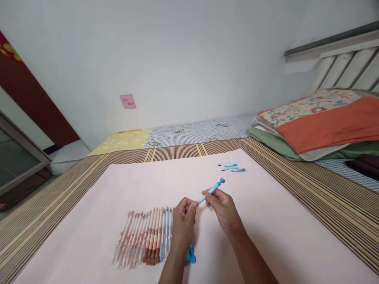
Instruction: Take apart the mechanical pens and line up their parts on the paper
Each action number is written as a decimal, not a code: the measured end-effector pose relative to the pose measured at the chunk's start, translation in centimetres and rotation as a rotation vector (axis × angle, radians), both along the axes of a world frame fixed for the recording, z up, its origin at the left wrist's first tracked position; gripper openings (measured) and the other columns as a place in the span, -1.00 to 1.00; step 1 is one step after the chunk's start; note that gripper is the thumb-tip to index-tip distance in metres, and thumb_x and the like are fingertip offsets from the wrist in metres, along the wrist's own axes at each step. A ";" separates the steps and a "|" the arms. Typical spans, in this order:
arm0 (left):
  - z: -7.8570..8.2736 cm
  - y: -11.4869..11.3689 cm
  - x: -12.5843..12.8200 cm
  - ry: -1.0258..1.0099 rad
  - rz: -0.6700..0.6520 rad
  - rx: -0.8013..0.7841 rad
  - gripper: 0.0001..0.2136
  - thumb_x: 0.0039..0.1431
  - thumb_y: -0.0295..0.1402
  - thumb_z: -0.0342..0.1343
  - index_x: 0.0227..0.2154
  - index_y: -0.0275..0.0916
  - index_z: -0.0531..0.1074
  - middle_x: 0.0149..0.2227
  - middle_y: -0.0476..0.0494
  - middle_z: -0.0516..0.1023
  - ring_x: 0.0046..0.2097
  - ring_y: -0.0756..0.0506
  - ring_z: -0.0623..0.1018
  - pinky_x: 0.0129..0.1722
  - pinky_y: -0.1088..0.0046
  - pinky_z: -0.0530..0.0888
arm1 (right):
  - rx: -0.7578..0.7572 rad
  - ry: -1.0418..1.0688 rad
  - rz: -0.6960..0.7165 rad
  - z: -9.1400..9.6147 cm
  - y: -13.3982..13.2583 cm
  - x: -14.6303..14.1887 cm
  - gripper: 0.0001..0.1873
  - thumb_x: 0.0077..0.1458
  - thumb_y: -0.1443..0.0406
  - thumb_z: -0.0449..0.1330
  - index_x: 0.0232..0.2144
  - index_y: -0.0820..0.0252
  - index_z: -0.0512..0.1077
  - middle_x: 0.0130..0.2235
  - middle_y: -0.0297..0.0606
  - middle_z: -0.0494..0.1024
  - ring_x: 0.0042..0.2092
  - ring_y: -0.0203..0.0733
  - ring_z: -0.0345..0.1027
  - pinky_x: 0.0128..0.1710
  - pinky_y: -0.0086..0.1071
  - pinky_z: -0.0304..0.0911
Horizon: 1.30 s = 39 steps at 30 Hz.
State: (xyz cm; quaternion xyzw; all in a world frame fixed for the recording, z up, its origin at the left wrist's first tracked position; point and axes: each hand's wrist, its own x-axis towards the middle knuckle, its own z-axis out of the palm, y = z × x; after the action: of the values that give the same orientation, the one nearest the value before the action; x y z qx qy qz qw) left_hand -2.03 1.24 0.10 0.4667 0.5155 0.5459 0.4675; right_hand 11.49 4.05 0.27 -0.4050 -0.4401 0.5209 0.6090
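Both my hands hold one light blue pen (213, 188) above a pale pink sheet (266, 221). My right hand (222, 208) pinches the pen's barrel, its blue cap end pointing up and away. My left hand (183, 225) is closed on the pen's near end. Just left of my left hand lies a row of several pens (145, 236), pink, brown and white, side by side on the sheet. Something blue (191, 255) peeks out under my left wrist. Farther back on the sheet rest three small blue pen parts (232, 167).
The pink sheet lies on a striped woven mat (334, 201) covering a bed. Folded quilts and an orange pillow (322, 124) are stacked at the right. A pink note (128, 101) is stuck on the white wall. A cabinet (17, 161) stands at the left.
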 end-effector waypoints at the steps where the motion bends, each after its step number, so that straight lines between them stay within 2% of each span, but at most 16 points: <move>1: -0.1 0.0 0.0 -0.011 -0.012 -0.012 -0.61 0.11 0.04 0.19 -0.50 -0.22 0.36 -0.69 0.16 0.16 -0.63 0.09 0.10 -0.61 0.54 0.02 | 0.007 -0.011 -0.003 0.1 0.0 0.0 -0.58 -0.09 -0.05 0.41 -0.41 0.19 0.59 -0.53 -0.31 0.40 -0.43 -0.20 0.21 -0.38 -0.30 0.15; 9: -0.4 0.0 -0.3 -0.037 -0.088 -0.125 -0.51 0.08 0.18 0.11 -0.51 -0.22 0.37 -0.71 0.16 0.11 -0.64 0.08 0.06 -0.61 0.51 -0.02 | 0.059 -0.078 0.065 0.6 -0.2 0.7 -0.63 -0.02 -0.02 0.37 -0.40 0.18 0.61 -0.46 -0.27 0.48 -0.39 -0.19 0.29 -0.31 -0.29 0.21; 16: 0.3 -0.2 -0.5 -0.198 -0.216 -0.238 -0.43 0.06 0.25 0.06 -0.65 -0.20 0.24 -0.71 0.18 0.01 -0.65 0.11 -0.04 -0.63 0.50 -0.10 | 0.117 -0.101 0.167 0.0 -0.2 1.0 -0.68 0.08 0.04 0.32 -0.34 0.17 0.62 -0.47 -0.29 0.46 -0.38 -0.18 0.30 -0.29 -0.30 0.22; 20: 0.3 -0.1 -0.4 -0.208 -0.142 -0.166 -0.47 0.08 0.21 0.08 -0.60 -0.20 0.27 -0.72 0.17 0.07 -0.67 0.10 0.01 -0.64 0.50 -0.07 | 0.075 -0.018 0.175 -0.7 0.0 0.6 -0.66 0.09 0.03 0.32 -0.24 0.16 0.62 -0.38 -0.23 0.52 -0.32 -0.16 0.34 -0.22 -0.28 0.27; 24: 0.1 0.1 -0.2 -0.131 -0.087 -0.115 -0.51 0.08 0.18 0.12 -0.53 -0.22 0.34 -0.70 0.14 0.16 -0.66 0.08 0.08 -0.64 0.52 -0.02 | 0.020 0.088 0.196 -0.7 0.0 0.2 -0.58 0.04 -0.02 0.34 -0.19 0.14 0.59 -0.27 -0.18 0.55 -0.26 -0.14 0.36 -0.17 -0.25 0.30; 29: -0.2 0.1 -0.2 -0.045 -0.042 -0.087 -0.54 0.06 0.14 0.17 -0.54 -0.21 0.35 -0.70 0.15 0.15 -0.64 0.08 0.08 -0.62 0.52 0.00 | -0.022 0.066 0.089 -1.0 0.3 -0.1 -0.63 -0.06 -0.01 0.42 -0.40 0.17 0.56 -0.41 -0.25 0.51 -0.36 -0.19 0.33 -0.26 -0.28 0.26; 33: -0.6 0.0 0.1 -0.025 -0.045 -0.148 -0.43 0.13 0.22 0.00 -0.68 -0.18 0.26 -0.75 0.10 0.09 -0.67 0.06 0.06 -0.63 0.47 -0.02 | 0.030 0.009 0.059 -1.1 0.3 0.1 -0.69 0.00 0.04 0.38 -0.49 0.17 0.55 -0.45 -0.25 0.51 -0.36 -0.18 0.31 -0.27 -0.29 0.23; 36: -0.7 0.0 0.3 0.005 0.010 -0.131 -0.42 0.14 0.24 -0.02 -0.69 -0.17 0.24 -0.74 0.08 0.11 -0.65 0.04 0.09 -0.62 0.46 0.00 | 0.028 0.031 0.116 -0.8 0.0 0.1 -0.74 0.06 0.09 0.33 -0.34 0.17 0.58 -0.37 -0.21 0.55 -0.33 -0.16 0.34 -0.25 -0.28 0.25; 39: -0.7 0.0 0.5 -0.045 0.067 -0.119 -0.45 0.13 0.24 0.00 -0.63 -0.18 0.25 -0.70 0.09 0.13 -0.62 0.04 0.10 -0.60 0.48 0.03 | 0.012 0.056 0.172 -0.4 -0.1 0.0 -0.68 0.08 0.09 0.29 -0.21 0.17 0.58 -0.36 -0.20 0.55 -0.32 -0.15 0.36 -0.27 -0.28 0.26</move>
State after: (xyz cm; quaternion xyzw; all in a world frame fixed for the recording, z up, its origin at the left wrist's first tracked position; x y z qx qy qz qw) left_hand -1.54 1.23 -0.59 0.4081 0.5519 0.5398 0.4873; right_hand 11.48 3.92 -0.15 -0.3474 -0.4593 0.5797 0.5764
